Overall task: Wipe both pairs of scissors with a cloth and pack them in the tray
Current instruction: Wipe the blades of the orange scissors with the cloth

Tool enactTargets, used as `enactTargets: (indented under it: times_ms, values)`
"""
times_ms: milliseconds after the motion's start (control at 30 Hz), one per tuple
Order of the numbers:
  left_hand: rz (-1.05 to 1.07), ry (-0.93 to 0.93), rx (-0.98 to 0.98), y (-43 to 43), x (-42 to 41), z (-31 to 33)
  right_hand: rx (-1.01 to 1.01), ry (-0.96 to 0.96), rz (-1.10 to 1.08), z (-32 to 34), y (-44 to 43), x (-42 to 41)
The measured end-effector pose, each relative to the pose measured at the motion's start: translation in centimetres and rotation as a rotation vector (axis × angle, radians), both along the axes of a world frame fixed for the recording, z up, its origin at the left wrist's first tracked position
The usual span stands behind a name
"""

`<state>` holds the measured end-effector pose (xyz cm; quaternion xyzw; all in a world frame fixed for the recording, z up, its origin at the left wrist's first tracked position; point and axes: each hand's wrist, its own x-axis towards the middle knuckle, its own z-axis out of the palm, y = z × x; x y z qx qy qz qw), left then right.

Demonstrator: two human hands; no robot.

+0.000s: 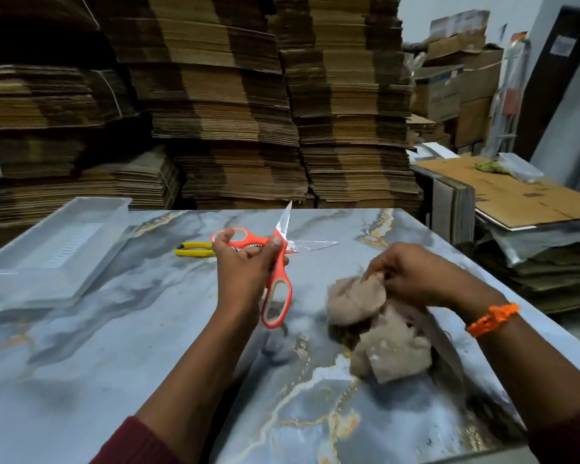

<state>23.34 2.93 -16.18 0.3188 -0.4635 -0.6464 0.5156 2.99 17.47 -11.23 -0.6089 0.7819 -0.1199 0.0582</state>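
The left hand [245,262] grips the orange scissors [278,283] at the handles, fingers curled round the upper loop and thumb set near the pivot; it holds the pair above the table [114,363] with the blades spread wide, one pointing up and one pointing right. The right hand [412,272] is closed on a bunched part of the cloth [392,343], which lies on the table near the orange pair; the yellow scissors [195,249] lie on the table behind the left hand, their blades hidden, so their condition cannot be judged; the tray [57,249] sits at the far left, with neither pair in it. The step in hand appears to be the wiping of the orange pair; the cloth should be gathered into a thick pad, applied to one blade at a time, and drawn from pivot to tip along the flat, fingers kept off the edge; the left hand should hold the handles firmly so the blades cannot swing shut on the wiping hand.
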Motion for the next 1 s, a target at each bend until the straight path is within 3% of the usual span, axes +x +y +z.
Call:
enactTargets:
  times_ms: [67,200,267,400,433,500,633,767,867,1000]
  values:
    - [0.009,0.036,0.061,-0.1,0.1,0.1,-0.165,0.141,-0.143,0.8,-1.2,0.3]
    - [0.008,0.016,0.110,-0.6,0.3,0.0,-0.441,-0.111,-0.392,1.3,-3.2,1.1]
    - [0.010,-0.064,0.096,-1.4,0.6,-0.4,-0.561,-0.425,-0.445,0.9,-4.3,0.9]
    - [-0.023,-0.163,-0.006,-2.5,0.9,-1.3,-0.653,-1.471,-0.444,-1.7,-5.7,0.3]
    - [-0.034,-0.137,-0.001,-2.5,1.0,-1.4,-0.644,-1.639,-0.420,-2.1,-5.8,0.0]
    - [-0.094,-0.073,0.058,-2.3,1.2,-1.0,-0.712,-1.730,-0.394,-2.1,-5.9,-0.3]
    - [-0.230,0.095,0.256,-1.5,1.4,-0.2,-1.002,-1.218,-0.379,-2.1,-4.8,2.5]
    - [-0.131,0.259,0.374,-0.6,0.6,-0.5,-1.031,-0.778,-0.236,-3.4,-4.6,7.4]
    - [-0.047,0.286,0.384,0.2,0.3,-0.9,-0.968,-0.329,-0.046,-5.3,-5.6,9.7]
    - [0.001,0.252,0.267,1.6,0.1,-0.9,-0.832,-0.063,0.197,-7.1,-6.5,9.8]
